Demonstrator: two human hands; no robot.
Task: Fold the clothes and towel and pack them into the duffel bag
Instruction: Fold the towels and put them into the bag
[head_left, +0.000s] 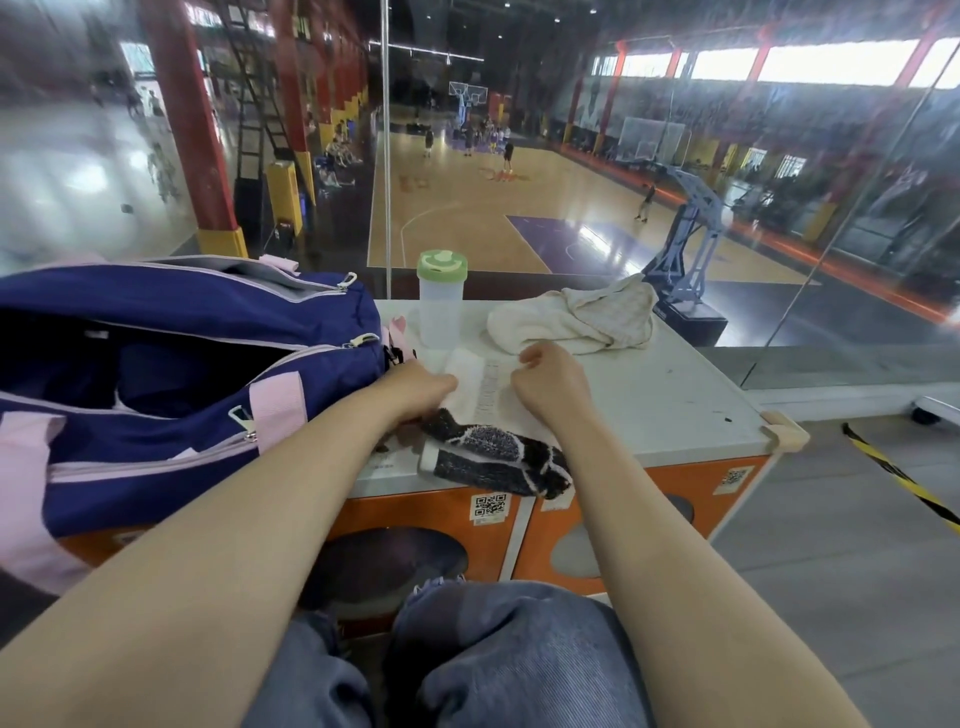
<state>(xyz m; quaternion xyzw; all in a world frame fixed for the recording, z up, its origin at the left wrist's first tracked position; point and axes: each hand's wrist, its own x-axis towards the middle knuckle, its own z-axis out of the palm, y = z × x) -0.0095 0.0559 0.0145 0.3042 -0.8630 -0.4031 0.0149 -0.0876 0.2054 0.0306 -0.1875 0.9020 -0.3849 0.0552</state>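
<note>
White cloth (480, 387) lies flat between our hands. Our left hand (415, 387) and right hand (550, 382) each pinch its edges beside the open duffel bag (182, 332).

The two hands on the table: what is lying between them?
In the head view, a white folded cloth lies between the left hand and the right hand. Both hands are on its edges.

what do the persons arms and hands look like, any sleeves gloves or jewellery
Both forearms are bare up to the frame edge, no sleeves in view. The left hand and right hand wear no gloves; no rings, watch or bracelets show. Below the arms, blue-grey ribbed trousers cover the knees.
</note>
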